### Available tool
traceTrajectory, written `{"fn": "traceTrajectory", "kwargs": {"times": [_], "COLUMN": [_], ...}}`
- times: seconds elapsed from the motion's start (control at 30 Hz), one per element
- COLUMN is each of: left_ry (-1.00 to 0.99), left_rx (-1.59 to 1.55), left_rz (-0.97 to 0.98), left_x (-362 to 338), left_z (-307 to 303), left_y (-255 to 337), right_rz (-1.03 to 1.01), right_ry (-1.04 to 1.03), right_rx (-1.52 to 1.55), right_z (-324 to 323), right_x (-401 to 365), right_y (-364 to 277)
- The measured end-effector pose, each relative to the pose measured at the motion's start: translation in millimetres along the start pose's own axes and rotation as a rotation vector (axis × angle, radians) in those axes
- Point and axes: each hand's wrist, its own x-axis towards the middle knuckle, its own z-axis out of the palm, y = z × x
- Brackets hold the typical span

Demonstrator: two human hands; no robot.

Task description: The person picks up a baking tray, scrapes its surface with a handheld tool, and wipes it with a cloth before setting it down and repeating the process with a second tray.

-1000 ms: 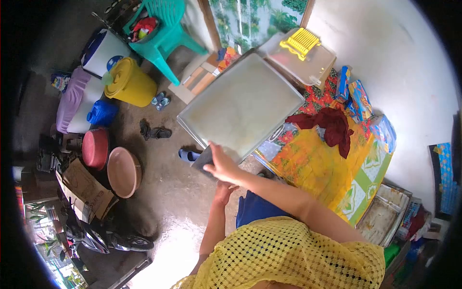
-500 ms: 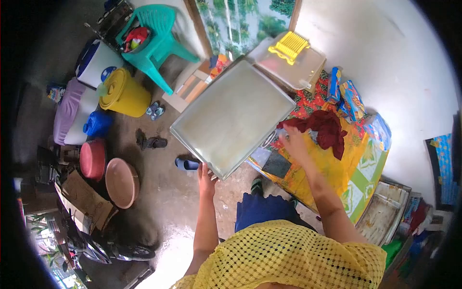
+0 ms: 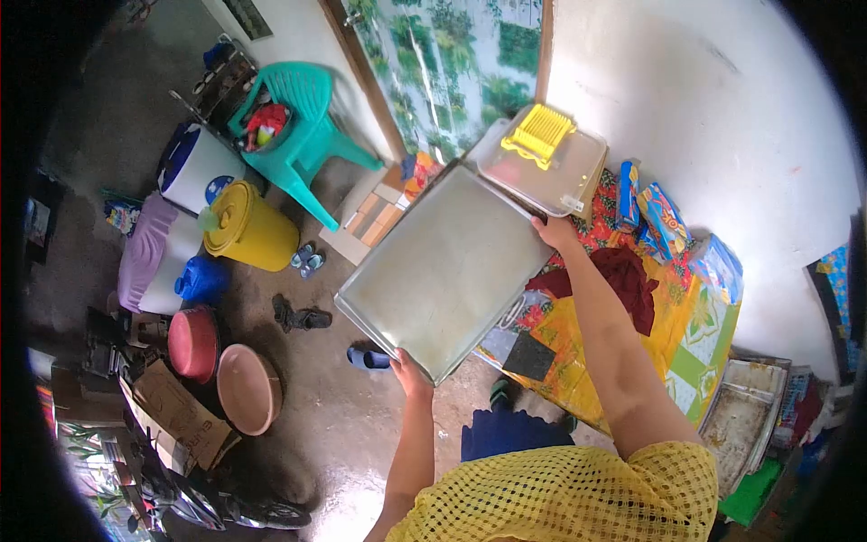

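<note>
A large rectangular metal baking tray [image 3: 442, 271] is held tilted in front of me over the floor and the table's edge. My left hand [image 3: 413, 374] grips its near edge, close to the lower corner. My right hand [image 3: 554, 233] is closed on the right edge near the far corner, its fingers partly hidden under the rim. A dark red cloth [image 3: 623, 285] lies crumpled on the table, partly behind my right forearm.
The table [image 3: 578, 384] has a yellow patterned cover. Behind the tray stand a plastic-lidded container [image 3: 542, 185] with a yellow rack [image 3: 539, 135] and blue packages [image 3: 664, 221]. Left are a green chair [image 3: 302, 135], yellow bucket [image 3: 257, 230] and basins [image 3: 248, 388]. Dirty trays [image 3: 745, 415] lie at right.
My right hand has left the area by the red cloth and taken hold of the tray's right edge. The left hand keeps its grip. My view has shifted, so the surroundings sit lower.
</note>
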Motion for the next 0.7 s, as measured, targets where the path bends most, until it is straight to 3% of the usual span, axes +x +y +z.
{"fn": "traceTrajectory", "kwargs": {"times": [0.13, 0.23, 0.27, 0.3, 0.37, 0.5, 0.6, 0.7], "left_ry": [-0.143, -0.112, -0.095, 0.073, 0.086, 0.057, -0.006, -0.085], "left_rx": [-0.173, -0.205, -0.208, -0.105, -0.052, -0.005, 0.033, 0.090], "left_rz": [-0.254, -0.246, -0.255, -0.228, -0.235, -0.210, -0.155, -0.118], "left_x": [-3.9, -4.9, 0.0, -0.7, 6.0, -20.8, -19.2, -49.4], "left_z": [-6.8, -14.3, -18.4, -16.1, -29.1, -42.6, -95.7, -125.5], "left_y": [21.1, 20.8, 21.5, 29.7, 39.3, 75.3, 58.2, 57.8], "right_rz": [-0.040, -0.110, -0.070, -0.027, -0.008, -0.108, -0.166, -0.135], "right_ry": [0.029, 0.177, 0.087, -0.002, -0.254, -0.232, -0.216, -0.242], "right_rx": [-0.087, -0.062, -0.055, -0.046, -0.066, -0.075, -0.129, 0.008], "right_z": [-3.1, 10.7, 11.3, 12.6, 0.6, -12.2, -36.8, -31.6], "right_x": [-11.0, -29.3, -29.7, -29.8, -35.6, -68.5, -117.7, -157.7], "right_y": [-9.9, -14.0, -12.9, -9.8, -12.4, -24.5, -48.3, -35.0]}}
